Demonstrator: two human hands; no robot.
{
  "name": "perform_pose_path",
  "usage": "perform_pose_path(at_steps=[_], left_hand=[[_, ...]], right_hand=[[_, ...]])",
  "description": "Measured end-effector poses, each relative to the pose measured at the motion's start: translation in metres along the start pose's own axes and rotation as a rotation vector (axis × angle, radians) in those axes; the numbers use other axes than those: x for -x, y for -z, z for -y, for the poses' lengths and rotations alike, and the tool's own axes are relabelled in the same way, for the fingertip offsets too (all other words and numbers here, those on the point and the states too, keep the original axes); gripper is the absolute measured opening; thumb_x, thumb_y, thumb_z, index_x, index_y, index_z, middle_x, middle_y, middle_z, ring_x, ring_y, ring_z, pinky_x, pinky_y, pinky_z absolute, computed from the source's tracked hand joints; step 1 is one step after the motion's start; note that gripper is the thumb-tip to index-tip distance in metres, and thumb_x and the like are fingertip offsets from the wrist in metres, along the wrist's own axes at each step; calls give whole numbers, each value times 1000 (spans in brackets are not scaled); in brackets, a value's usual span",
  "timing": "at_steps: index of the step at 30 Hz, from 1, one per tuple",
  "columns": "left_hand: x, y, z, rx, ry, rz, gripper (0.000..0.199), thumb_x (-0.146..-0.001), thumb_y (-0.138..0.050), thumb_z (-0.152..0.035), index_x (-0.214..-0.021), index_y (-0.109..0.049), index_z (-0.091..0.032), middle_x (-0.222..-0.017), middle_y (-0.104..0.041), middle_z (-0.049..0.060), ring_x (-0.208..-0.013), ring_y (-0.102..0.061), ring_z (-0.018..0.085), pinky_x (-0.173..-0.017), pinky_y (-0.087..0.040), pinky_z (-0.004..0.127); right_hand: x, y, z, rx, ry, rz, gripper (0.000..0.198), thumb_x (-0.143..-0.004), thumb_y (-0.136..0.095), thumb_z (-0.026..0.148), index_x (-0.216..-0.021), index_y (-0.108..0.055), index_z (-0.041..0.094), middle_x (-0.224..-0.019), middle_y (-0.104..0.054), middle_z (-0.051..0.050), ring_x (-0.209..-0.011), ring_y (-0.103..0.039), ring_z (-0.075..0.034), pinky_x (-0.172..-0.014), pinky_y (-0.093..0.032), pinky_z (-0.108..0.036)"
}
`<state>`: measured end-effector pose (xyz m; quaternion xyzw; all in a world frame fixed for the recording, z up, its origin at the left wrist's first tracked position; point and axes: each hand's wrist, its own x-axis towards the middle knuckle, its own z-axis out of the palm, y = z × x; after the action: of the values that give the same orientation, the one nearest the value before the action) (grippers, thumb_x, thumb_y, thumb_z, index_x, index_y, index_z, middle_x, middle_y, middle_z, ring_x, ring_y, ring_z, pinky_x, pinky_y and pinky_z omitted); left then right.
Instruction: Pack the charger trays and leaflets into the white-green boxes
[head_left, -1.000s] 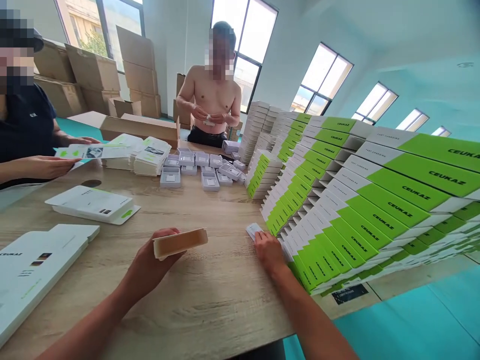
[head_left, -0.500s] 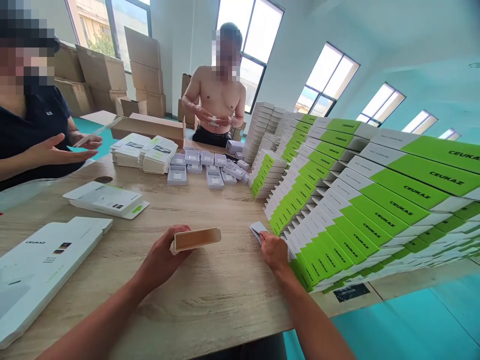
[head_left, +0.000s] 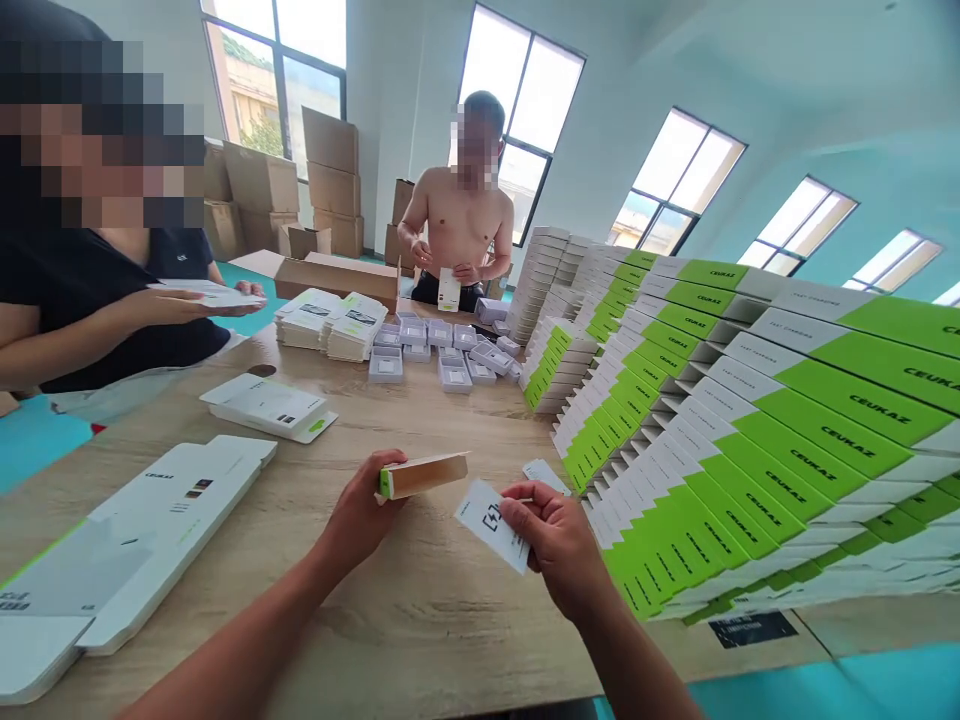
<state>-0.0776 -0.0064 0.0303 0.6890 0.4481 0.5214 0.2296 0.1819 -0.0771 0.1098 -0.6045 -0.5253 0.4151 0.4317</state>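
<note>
Held in my left hand (head_left: 367,510) is a small cardboard box (head_left: 427,476), white and green outside, its open end facing me and showing a brown inside. My right hand (head_left: 555,535) pinches a white printed leaflet (head_left: 491,522) with a black lightning-bolt mark, tilted just right of the box and apart from it. Behind my right fingers, more white leaflets (head_left: 546,474) lie on the table beside the stacked boxes. The fingertips of my left hand are partly hidden by the box.
Tall stacks of green-and-white boxes (head_left: 720,480) line the right side. Flat cartons (head_left: 180,520) lie at left, with carton piles (head_left: 352,325) and small white trays (head_left: 455,375) farther back. One co-worker (head_left: 465,220) stands across the table; another (head_left: 97,270) is at left, both holding cartons.
My right hand has lifted a leaflet from beside the stacks and brought it left, toward the box. The box stays in my left hand. The whole view has shifted a little.
</note>
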Motion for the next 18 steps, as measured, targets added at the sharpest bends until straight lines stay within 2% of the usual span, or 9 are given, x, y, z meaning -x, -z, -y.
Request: perform_pose_path(at_steps=[3,6,9,11,12,14,16,17,18], left_hand=[[0,0,1,-21,-48,-6,30,-82,-59,-18,-111,-60,-24,-116,-69,7,-108,-68,23,-96,-54,39],[0,2,3,-36,-93,-22,35,-79,-57,-11,-111,-60,-24,-117,-68,8,-111,-66,24,-98,-54,40],[-1,5,7,-46,-121,-56,38,-80,-54,-8,-113,-60,-25,-118,-67,8,-112,-65,24,-97,-54,40],[-2,7,11,-50,-129,-87,41,-80,-54,-6,-115,-59,-26,-119,-67,8,-112,-65,24,-97,-54,39],[-3,9,12,-50,-130,-103,43,-79,-54,-5,-116,-58,-26,-119,-67,8,-112,-65,24,-97,-54,39],[-5,12,13,-32,-119,-125,45,-78,-55,-4,-117,-57,-26,-119,-66,8,-113,-65,24,-97,-55,39],[-6,13,13,11,-88,-140,44,-80,-56,-5,-118,-56,-26,-121,-65,9,-114,-65,24,-98,-55,39],[-7,14,12,37,-69,-153,43,-81,-57,-7,-119,-56,-26,-123,-64,10,-115,-65,24,-99,-55,39],[-8,14,12,63,-54,-167,42,-82,-59,-8,-120,-56,-27,-124,-64,10,-116,-65,25,-99,-55,39]], right_hand=[[3,-38,17,-353,-159,152,56,-64,-87,65,-80,-55,21,-55,-63,4,-39,-49,-8,-32,-24,-16],[-9,-62,28,-458,-157,123,62,-61,-89,66,-78,-47,22,-56,-65,4,-38,-53,-8,-30,-26,-15],[-15,-67,37,-508,-166,159,62,-65,-88,65,-87,-48,22,-68,-73,-1,-48,-64,-12,-39,-45,-17],[-14,-60,40,-555,-212,291,61,-73,-82,65,-98,-47,22,-84,-79,-7,-62,-74,-17,-54,-57,-23],[-15,-56,39,-553,-222,350,59,-79,-76,67,-101,-45,22,-91,-80,-10,-68,-77,-20,-59,-59,-27],[-29,-49,33,-379,-165,368,50,-92,-56,69,-105,-42,23,-96,-80,-13,-66,-77,-22,-56,-58,-29],[-63,-49,23,4,-23,240,43,-103,-32,63,-108,-44,22,-98,-79,-14,-66,-76,-21,-55,-57,-30],[-88,-52,18,228,56,161,43,-106,-24,55,-111,-47,19,-102,-78,-16,-73,-77,-22,-60,-59,-32],[-116,-57,14,379,104,106,41,-107,-23,47,-114,-51,17,-111,-77,-18,-88,-77,-23,-72,-61,-35]])
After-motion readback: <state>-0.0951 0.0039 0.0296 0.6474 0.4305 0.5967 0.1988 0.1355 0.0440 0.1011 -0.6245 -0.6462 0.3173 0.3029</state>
